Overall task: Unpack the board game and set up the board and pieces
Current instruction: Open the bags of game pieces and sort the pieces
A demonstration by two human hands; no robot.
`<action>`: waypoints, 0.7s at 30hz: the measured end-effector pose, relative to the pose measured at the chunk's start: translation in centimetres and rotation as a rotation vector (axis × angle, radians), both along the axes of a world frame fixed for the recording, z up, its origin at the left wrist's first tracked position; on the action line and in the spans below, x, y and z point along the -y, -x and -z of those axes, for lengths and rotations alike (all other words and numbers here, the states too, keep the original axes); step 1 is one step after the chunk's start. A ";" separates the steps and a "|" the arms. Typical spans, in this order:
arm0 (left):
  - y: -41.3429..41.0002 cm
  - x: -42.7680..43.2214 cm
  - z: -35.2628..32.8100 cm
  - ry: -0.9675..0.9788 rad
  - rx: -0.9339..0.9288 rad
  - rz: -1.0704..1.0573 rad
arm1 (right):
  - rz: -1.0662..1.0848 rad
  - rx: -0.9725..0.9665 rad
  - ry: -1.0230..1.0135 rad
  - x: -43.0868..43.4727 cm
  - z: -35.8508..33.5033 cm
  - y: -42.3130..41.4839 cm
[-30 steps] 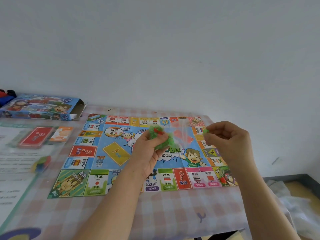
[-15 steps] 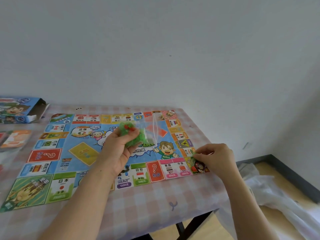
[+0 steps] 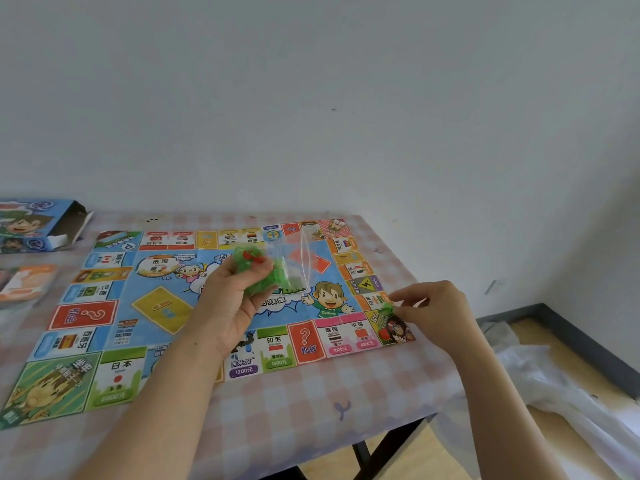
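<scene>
Left grip [image 3: 239, 299]: curled round the bag [image 3: 277, 268] of pieces, over the board [image 3: 156, 306], supply at hand.
Right grip [image 3: 433, 310]: pinching a green piece [image 3: 388, 309] at the board's corner square, likely placing it.
Board: flat on the counter [image 3: 311, 403].

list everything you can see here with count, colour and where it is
board: 1, multicoloured, flat on the table
bag: 1, clear, green and red pieces inside, held above the board
piece: 1, green, at the board's near right corner
box: 1, blue, open, far left
cards: 1 stack, orange, left edge
table: 1, pink checked cloth
plastic sheet: 1, white, floor at right
left hand: grips the bag
right hand: pinches the piece
</scene>
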State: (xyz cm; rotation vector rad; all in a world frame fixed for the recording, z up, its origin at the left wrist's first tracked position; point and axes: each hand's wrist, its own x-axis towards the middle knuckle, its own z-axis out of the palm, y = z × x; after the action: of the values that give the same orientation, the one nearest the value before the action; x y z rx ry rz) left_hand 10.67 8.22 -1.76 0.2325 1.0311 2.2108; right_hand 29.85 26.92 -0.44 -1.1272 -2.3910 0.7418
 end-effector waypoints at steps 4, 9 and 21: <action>0.0 0.0 0.1 -0.003 -0.005 0.006 | -0.095 0.115 -0.005 0.2 0.2 0.6; 0.0 0.0 0.1 -0.007 -0.006 0.005 | -0.068 0.146 -0.039 0.0 0.3 0.6; 0.0 -0.1 0.2 -0.005 -0.014 0.000 | -0.071 0.117 -0.057 0.2 0.3 0.4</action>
State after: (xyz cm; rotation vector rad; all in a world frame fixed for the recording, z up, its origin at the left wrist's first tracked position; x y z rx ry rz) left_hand 10.62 8.31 -1.93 0.2509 1.0332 2.2147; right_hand 29.40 26.76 -0.69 -1.0957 -2.5444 0.6424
